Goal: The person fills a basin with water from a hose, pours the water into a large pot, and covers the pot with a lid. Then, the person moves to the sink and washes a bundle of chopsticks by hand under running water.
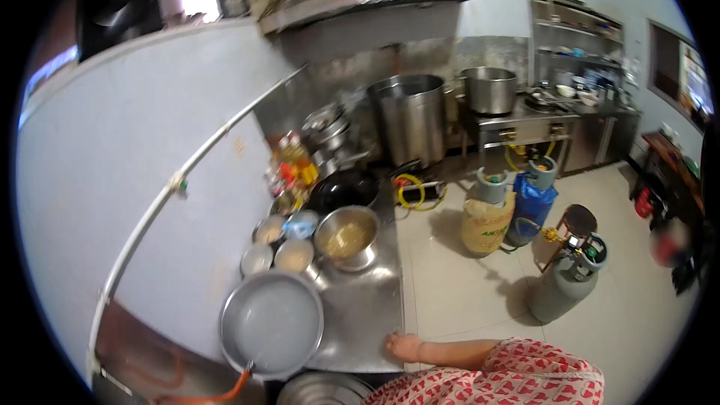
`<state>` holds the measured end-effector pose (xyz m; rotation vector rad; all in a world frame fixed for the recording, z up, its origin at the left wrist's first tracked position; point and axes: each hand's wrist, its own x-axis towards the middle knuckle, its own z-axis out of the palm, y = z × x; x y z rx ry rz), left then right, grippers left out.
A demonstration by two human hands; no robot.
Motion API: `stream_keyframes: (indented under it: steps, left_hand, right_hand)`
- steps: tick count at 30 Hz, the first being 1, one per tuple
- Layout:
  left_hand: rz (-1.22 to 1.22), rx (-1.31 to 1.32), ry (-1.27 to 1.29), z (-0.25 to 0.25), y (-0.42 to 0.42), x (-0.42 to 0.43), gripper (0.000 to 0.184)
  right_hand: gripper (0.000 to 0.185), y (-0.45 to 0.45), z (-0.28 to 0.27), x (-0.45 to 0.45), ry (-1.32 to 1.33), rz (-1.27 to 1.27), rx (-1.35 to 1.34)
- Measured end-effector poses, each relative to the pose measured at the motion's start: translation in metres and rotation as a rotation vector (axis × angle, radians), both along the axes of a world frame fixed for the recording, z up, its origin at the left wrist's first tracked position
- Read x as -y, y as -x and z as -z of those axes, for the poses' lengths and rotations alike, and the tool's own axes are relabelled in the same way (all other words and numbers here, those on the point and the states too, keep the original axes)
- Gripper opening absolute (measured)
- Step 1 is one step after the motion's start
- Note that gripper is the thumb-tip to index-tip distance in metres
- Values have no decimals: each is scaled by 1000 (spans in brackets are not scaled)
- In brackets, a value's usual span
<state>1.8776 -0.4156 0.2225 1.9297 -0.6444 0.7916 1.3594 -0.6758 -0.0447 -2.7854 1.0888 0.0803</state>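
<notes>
The forearm (459, 353) is stretched leftward, the right hand (405, 346) placed at the desk's (361, 316) near right edge. It is loosely curled; any grip cannot be told.

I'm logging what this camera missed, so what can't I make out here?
In the head view:
Left hand: outside the frame.
Right hand: its curl hides the palm.
Round metal piece: cut off by the bottom edge.
Tall pot: its near wall hides the bottom.

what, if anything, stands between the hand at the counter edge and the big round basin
Nothing visible: only bare steel countertop lies between the hand and the big round basin. The metal bowl of yellowish liquid stands farther along the counter, off that path.
</notes>
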Motion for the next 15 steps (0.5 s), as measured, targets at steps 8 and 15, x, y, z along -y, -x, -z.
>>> stream_keyframes:
  steps: [8,15]
  left_hand:
    - [66,-110,111,21,-14,-8,61]
    - [89,-88,165,23,-10,-4,59]
  right_hand:
    - [28,-1,-10,-1,-132,97,-15]
    - [28,-4,-13,3,-129,110,-37]
